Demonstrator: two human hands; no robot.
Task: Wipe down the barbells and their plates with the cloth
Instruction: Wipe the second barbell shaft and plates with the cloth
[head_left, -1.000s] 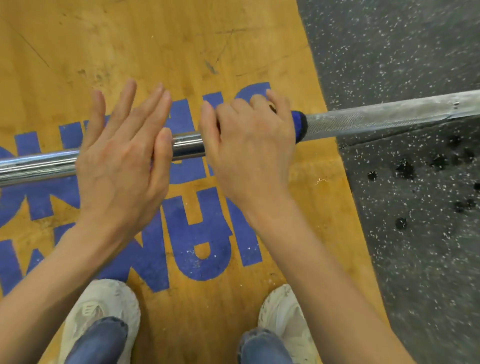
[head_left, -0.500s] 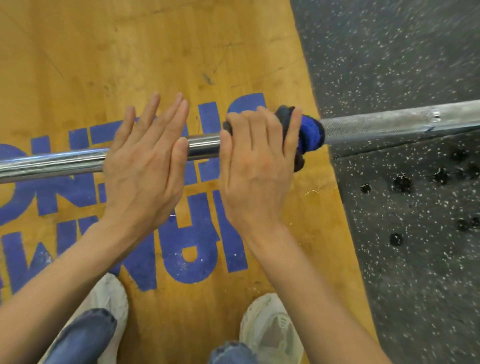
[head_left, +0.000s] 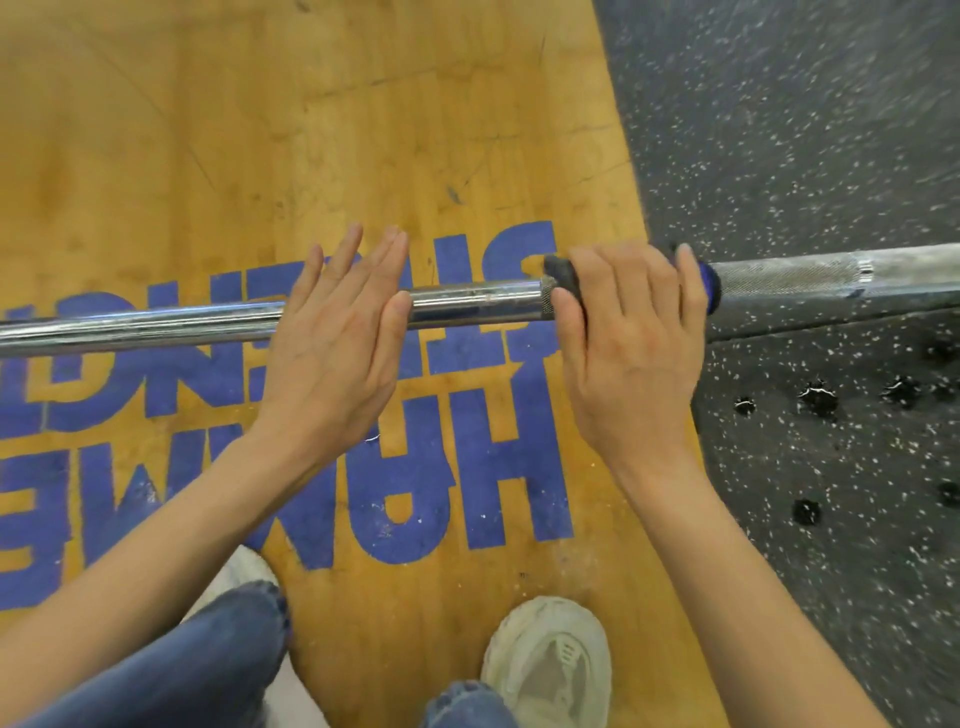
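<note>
Right hand with cloth has slid rightward along barbell, now gripping cloth around the knurled section. Left hand flat, fingers straight, resting on bar above wooden platform.

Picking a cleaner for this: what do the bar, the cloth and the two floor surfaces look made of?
Barbell: likely chromed steel, mirror-shiny on the smooth part, matte knurled grey to the right. Cloth, gripped by the right hand: soft fabric, blue and dark grey, weave unclear. Platform: lacquered wood by its grain and scuffs, with painted blue lettering. Mat: probably rubber, black with white flecks.
</note>
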